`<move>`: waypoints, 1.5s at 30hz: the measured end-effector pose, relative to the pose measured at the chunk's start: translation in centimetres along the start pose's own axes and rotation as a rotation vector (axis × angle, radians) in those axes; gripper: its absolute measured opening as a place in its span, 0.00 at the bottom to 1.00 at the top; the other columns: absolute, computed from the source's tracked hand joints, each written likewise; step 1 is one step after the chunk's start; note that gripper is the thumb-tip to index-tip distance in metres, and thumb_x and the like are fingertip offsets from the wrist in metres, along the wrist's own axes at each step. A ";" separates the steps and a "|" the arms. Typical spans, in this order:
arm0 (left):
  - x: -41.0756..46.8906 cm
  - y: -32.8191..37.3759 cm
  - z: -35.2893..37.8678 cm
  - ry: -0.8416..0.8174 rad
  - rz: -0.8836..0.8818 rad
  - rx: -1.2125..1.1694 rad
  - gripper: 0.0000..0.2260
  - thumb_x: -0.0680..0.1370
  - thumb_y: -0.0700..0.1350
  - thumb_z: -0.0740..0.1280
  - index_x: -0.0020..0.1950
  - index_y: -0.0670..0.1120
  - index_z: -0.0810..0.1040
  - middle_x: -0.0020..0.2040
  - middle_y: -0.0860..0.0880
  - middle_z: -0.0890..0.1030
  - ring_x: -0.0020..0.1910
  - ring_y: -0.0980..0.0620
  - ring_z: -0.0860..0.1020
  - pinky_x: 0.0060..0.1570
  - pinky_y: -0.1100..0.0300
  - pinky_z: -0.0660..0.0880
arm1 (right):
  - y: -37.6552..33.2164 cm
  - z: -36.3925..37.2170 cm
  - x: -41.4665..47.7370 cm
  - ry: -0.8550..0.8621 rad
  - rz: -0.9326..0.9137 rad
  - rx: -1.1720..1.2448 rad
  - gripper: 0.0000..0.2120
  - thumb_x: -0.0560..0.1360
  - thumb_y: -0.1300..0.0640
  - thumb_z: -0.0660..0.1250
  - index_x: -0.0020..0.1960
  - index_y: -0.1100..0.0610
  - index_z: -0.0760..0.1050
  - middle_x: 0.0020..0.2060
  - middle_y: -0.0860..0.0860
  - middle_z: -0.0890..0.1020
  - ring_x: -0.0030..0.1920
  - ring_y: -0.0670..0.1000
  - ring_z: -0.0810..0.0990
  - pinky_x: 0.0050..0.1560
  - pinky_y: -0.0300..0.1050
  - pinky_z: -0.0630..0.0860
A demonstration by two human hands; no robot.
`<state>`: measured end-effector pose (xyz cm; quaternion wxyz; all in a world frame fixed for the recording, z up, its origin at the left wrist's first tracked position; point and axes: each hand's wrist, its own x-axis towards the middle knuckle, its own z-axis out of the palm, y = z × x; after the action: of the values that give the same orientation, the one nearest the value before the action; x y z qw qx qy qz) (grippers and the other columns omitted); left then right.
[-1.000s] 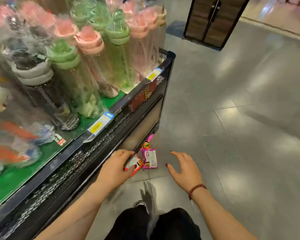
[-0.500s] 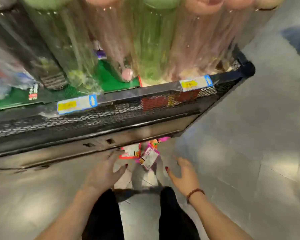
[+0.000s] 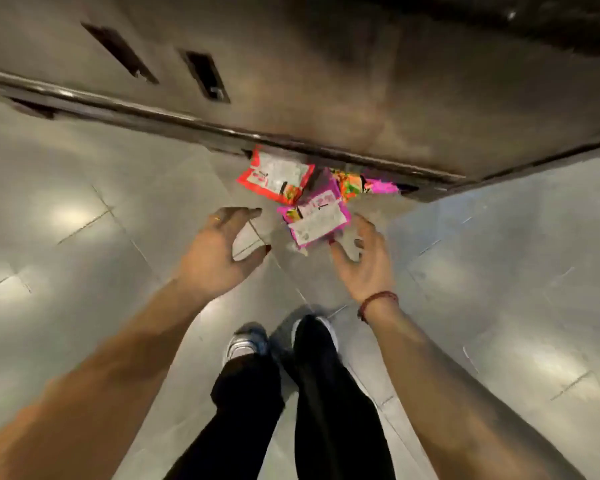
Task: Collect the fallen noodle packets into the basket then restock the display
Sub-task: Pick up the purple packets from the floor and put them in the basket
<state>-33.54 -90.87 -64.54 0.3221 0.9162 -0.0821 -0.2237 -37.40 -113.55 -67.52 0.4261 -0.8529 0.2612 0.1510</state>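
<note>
Three noodle packets lie on the grey tiled floor against the foot of the display stand. A red packet (image 3: pixel 274 176) is at the left, a pink packet (image 3: pixel 314 216) lies in front of it, and another pink and orange packet (image 3: pixel 364 185) pokes out from under the stand. My left hand (image 3: pixel 219 251) hovers just left of the pink packet, fingers spread, holding nothing. My right hand (image 3: pixel 364 261) is at the pink packet's right lower corner, fingers spread; whether it touches the packet is unclear. No basket is in view.
The metal base of the display stand (image 3: pixel 326 81) runs across the top of the view, overhanging the packets. My feet and black trousers (image 3: pixel 281 375) stand on the floor (image 3: pixel 499 271) just behind my hands.
My view has tipped down from the shelf of bottles to the floor. Both hands have come closer to the packets, now flanking the pink one.
</note>
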 end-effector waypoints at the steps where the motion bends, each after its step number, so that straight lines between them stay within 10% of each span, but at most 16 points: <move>1: 0.9 -2.0 1.8 -0.003 0.016 0.008 0.29 0.72 0.58 0.65 0.67 0.41 0.75 0.61 0.40 0.77 0.61 0.40 0.75 0.63 0.52 0.71 | 1.6 1.9 1.3 -0.012 -0.001 0.001 0.28 0.73 0.52 0.72 0.70 0.53 0.68 0.57 0.54 0.75 0.58 0.56 0.76 0.58 0.55 0.75; 6: 4.6 -9.8 9.3 0.046 0.026 0.005 0.29 0.72 0.57 0.69 0.69 0.43 0.73 0.64 0.42 0.75 0.62 0.45 0.74 0.60 0.63 0.67 | 9.5 10.0 7.5 -0.031 0.082 0.112 0.31 0.73 0.57 0.73 0.72 0.55 0.66 0.58 0.51 0.72 0.65 0.53 0.71 0.56 0.26 0.66; 14: 8.4 -18.2 17.1 0.040 0.143 -0.030 0.29 0.72 0.56 0.68 0.70 0.45 0.72 0.65 0.45 0.75 0.61 0.56 0.70 0.57 0.82 0.59 | 18.2 17.4 15.5 -0.001 0.062 0.229 0.47 0.65 0.48 0.79 0.77 0.44 0.56 0.70 0.51 0.69 0.68 0.52 0.70 0.68 0.50 0.69; 17: 9.4 -19.4 18.4 0.065 0.147 -0.065 0.27 0.74 0.52 0.72 0.71 0.47 0.72 0.64 0.52 0.73 0.59 0.65 0.67 0.56 0.83 0.59 | 19.1 18.6 16.7 0.062 0.072 0.413 0.45 0.67 0.52 0.78 0.77 0.47 0.56 0.69 0.45 0.71 0.66 0.45 0.70 0.68 0.45 0.68; 31: 9.6 -19.0 17.9 -0.058 -0.064 -0.302 0.23 0.75 0.51 0.70 0.69 0.59 0.70 0.70 0.53 0.70 0.65 0.50 0.72 0.62 0.54 0.74 | 18.5 18.8 16.1 0.292 0.079 0.725 0.21 0.73 0.73 0.66 0.64 0.61 0.73 0.58 0.59 0.80 0.52 0.49 0.79 0.47 0.34 0.78; 40: 9.5 -17.0 16.1 -0.181 -0.132 -0.610 0.40 0.62 0.65 0.76 0.69 0.74 0.58 0.71 0.56 0.67 0.63 0.55 0.75 0.47 0.62 0.78 | 16.4 17.4 14.9 -0.208 -0.092 0.928 0.16 0.74 0.75 0.64 0.53 0.58 0.78 0.42 0.52 0.85 0.41 0.47 0.84 0.38 0.39 0.80; 45: 9.9 -16.3 16.9 -0.221 -0.124 -0.798 0.40 0.68 0.46 0.73 0.72 0.71 0.58 0.61 0.52 0.78 0.55 0.50 0.82 0.44 0.52 0.82 | 15.3 17.0 15.4 -0.367 -0.188 0.932 0.16 0.75 0.74 0.62 0.56 0.57 0.77 0.43 0.50 0.86 0.45 0.48 0.84 0.43 0.41 0.81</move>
<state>-32.52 -90.43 -90.02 0.6272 0.6932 0.0324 -0.3537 -34.20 -112.38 -94.91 0.8120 -0.5512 0.1440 0.1268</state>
